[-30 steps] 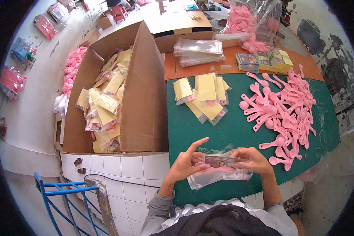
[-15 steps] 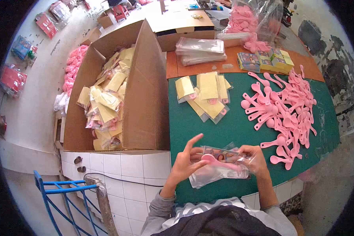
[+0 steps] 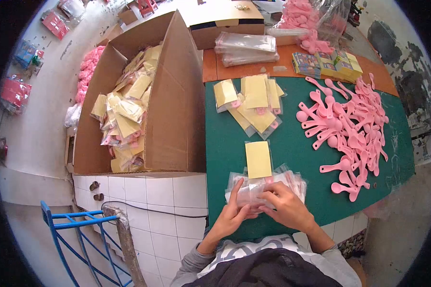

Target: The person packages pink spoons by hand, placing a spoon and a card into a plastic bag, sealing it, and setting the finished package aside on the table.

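Both hands rest on a stack of clear plastic bags (image 3: 292, 181) near the front edge of the green table (image 3: 292, 148). My left hand (image 3: 235, 215) pinches the stack's left side. My right hand (image 3: 285, 206) presses on its top. A packed bag with a yellow card back (image 3: 258, 160) lies face down just beyond my fingers, its lower end on the stack.
A pile of pink spoons (image 3: 349, 124) covers the table's right. Several packed yellow bags (image 3: 251, 103) lie at the table's far side. A big open cardboard box (image 3: 143, 95) of packed bags stands left. Clear bags (image 3: 246, 48) and printed cards (image 3: 325, 64) sit behind.
The packed bag that both hands held has been turned over and laid down on the table, yellow back up. Both hands have dropped onto the stack of clear bags.
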Demonstrator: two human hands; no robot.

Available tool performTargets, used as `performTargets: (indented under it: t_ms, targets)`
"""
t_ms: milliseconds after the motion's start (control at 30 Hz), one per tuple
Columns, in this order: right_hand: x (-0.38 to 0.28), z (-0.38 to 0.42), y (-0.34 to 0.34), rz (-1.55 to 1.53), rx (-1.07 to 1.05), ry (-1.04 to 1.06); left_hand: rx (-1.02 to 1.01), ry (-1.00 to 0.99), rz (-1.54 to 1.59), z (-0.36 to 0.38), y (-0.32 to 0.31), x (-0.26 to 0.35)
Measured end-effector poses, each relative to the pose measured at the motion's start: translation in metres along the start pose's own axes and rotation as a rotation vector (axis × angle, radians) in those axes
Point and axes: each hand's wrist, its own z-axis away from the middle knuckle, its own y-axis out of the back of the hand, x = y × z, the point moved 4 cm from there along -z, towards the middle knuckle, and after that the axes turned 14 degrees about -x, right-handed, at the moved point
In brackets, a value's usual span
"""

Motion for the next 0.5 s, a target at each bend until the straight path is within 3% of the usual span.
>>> performTargets:
  t_ms: [333,500]
  targets:
    - [-0.007,-0.010,-0.011,0.138,0.009,0.102,0.032,-0.074,-0.134,-0.004,0.005,0.008]
    - [-0.014,-0.010,-0.008,0.256,-0.045,0.171,0.071,-0.034,-0.352,-0.012,0.005,0.017]
